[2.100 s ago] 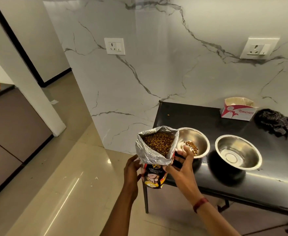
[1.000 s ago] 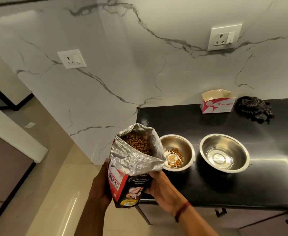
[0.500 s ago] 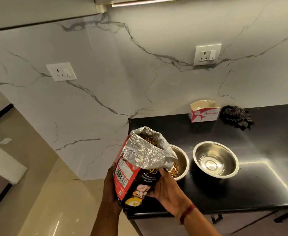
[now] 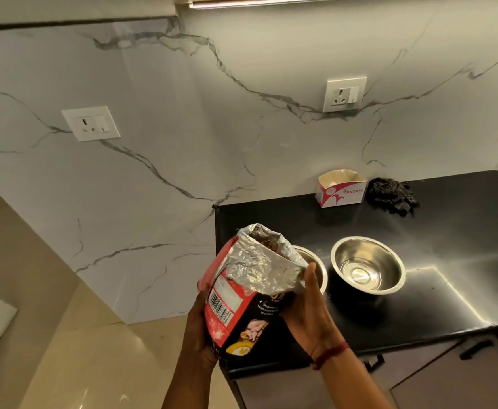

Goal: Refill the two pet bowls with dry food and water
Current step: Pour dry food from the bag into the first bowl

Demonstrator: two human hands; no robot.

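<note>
Both of my hands hold an open red and black bag of dry pet food (image 4: 241,305) with a silver foil lining, tilted with its mouth toward the left steel bowl (image 4: 315,262). My left hand (image 4: 197,335) grips the bag's left side and bottom. My right hand (image 4: 306,308) clasps its right side near the foil mouth. The bag hides most of the left bowl, so its contents cannot be seen. To its right on the black counter (image 4: 448,290) stands the second steel bowl (image 4: 368,264), with nothing visible in it but a shiny bottom.
A small white and red cardboard box (image 4: 342,188) and a dark crumpled cloth (image 4: 392,194) lie at the back of the counter against the marble wall. Two wall sockets (image 4: 345,93) (image 4: 91,124) are set in the marble. Beige floor lies to the left.
The bag has been tipped over more toward the left bowl, now covering most of it. The camera view has lifted and shifted left, showing more wall.
</note>
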